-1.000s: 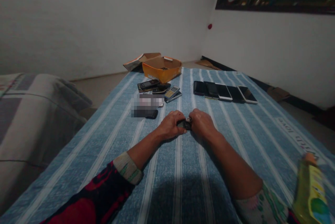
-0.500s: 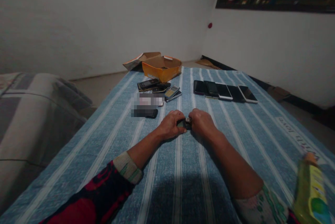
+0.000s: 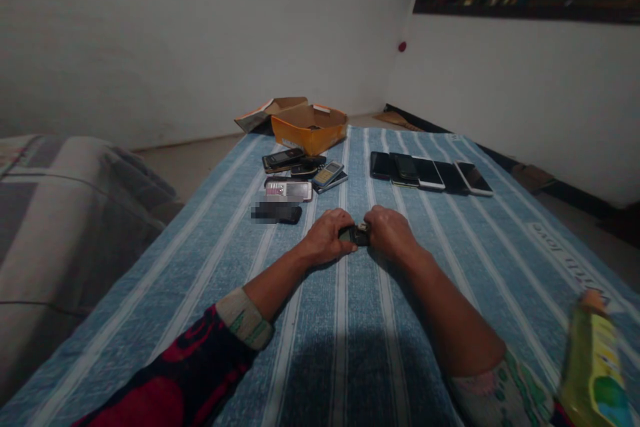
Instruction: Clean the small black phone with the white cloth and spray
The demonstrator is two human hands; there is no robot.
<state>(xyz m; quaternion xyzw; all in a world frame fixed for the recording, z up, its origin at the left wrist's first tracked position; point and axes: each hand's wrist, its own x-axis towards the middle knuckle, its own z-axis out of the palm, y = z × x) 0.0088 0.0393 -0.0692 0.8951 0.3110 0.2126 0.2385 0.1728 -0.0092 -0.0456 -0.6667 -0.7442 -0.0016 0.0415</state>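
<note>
Your right hand (image 3: 390, 234) eases slightly away from your left hand (image 3: 325, 237), yet both stay clamped on a small dark handset (image 3: 356, 235), baring a glint of metal between them. It sits mid-way across a blue striped cloth (image 3: 525, 280), with keypad phones (image 3: 300, 164) and a row of smartphones (image 3: 430, 174) beyond, near an orange cardboard box (image 3: 310, 130) and a white wall (image 3: 150, 47).

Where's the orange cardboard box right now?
In the head view, the orange cardboard box sits at the far edge of the striped blue cloth, behind the keypad phones.
</note>
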